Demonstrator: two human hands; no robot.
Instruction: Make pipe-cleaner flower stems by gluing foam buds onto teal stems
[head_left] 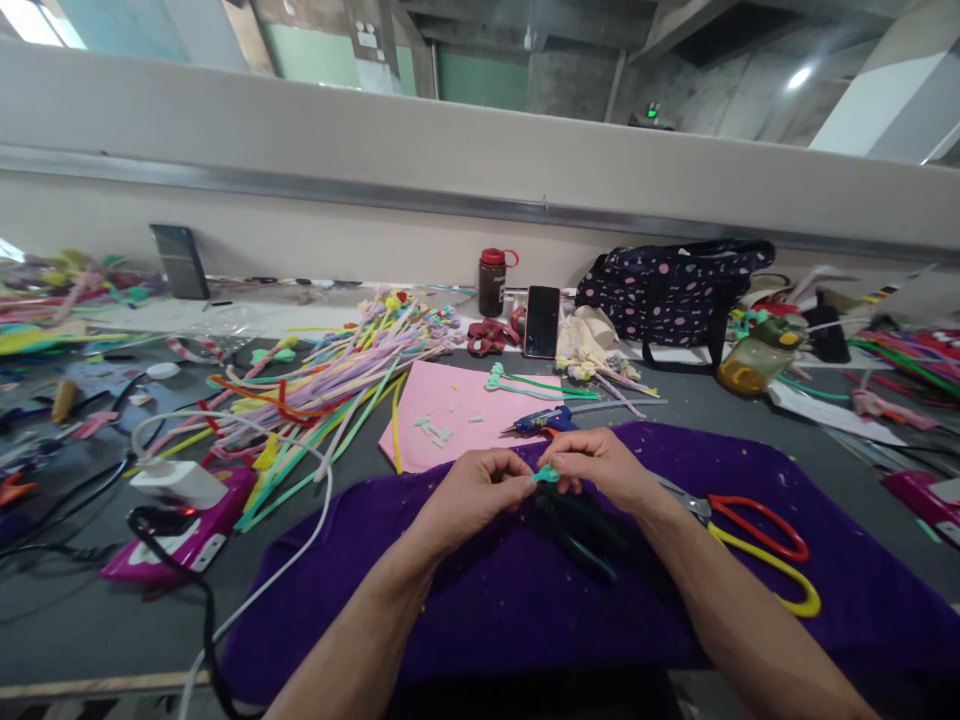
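Between my two hands is a small mint-green piece of pipe cleaner (546, 474), its exact shape partly covered by the fingers. My left hand (486, 492) pinches its left end between thumb and forefinger. From the other side, the fingertips of my right hand (596, 468) are closed on it too. Below them, dark green-handled pliers (581, 535) lie on the purple cloth (480, 600). Scissors (761, 535) with red and yellow handles rest beside my right forearm. A blue glue gun (541, 421) lies just beyond my hands.
A pink sheet (420, 400) bears short mint-green bits (435, 432) and a green-stemmed flower (496, 377). Bundled pipe-cleaner flowers (375, 350) lie to the left, near a magenta power strip (180, 540) with cables. Behind stand a phone (541, 322), bottle (492, 284) and dotted bag (675, 298).
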